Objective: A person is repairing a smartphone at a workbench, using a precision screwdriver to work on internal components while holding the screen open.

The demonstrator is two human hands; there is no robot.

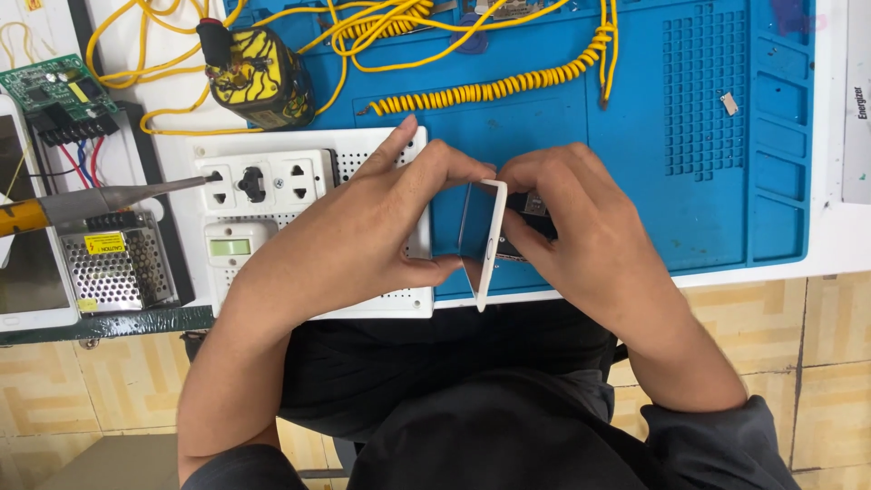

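1. Here, your left hand and right hand both pinch a thin white phone frame, held on edge over the near rim of the blue work mat.
2. Your left fingers close on its top and bottom edges; your right fingers curl onto it from the other side.
3. Hard to make out: a dark part sits behind your right fingers, mostly hidden.
4. Your left hand covers much of the white outlet board beneath it.
5. Further out, a coiled yellow cable crosses the mat, and a yellow-black block stands near it.
6. At the left edge lie a metal-tipped tool, a perforated metal power supply and a green circuit board, partly cut off.
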